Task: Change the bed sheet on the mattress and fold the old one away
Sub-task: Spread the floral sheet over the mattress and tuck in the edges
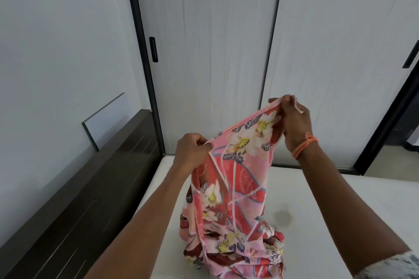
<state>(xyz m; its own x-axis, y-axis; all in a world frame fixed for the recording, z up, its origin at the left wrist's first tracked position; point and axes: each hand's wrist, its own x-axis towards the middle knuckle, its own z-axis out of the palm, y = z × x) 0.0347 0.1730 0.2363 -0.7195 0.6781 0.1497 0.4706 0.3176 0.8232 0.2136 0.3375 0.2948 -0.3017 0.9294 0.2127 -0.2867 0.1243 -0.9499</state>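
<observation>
I read this as the sorting-out stage: the mattress (317, 222) lies bare and white below my grips, so one sheet is off and none is spread yet. Whether the floral sheet (235, 188) I hold is the old one to fold or the fresh one to lay, I cannot tell from here.

The sheet hangs from both grips in a narrow drape, its lower part heaped on the mattress just under them. One edge runs taut between the two grips, sloping up from left to right.

My left hand (192, 149) is closed on that edge, fingers curled round the cloth. My right hand (294, 120), higher and farther out, pinches the same edge at what looks like a corner or hem; an orange band (305, 145) sits at its wrist.

Next, I judge, I must find the true corners: run one grip along the hem until the cloth opens flat, then lift the heap clear so it hangs without twists. The thin fabric may slip or stay bunched.

No containers are in view. Beyond the grips stand closed wardrobe doors (215, 52); to the left, the dark headboard (90, 199).
</observation>
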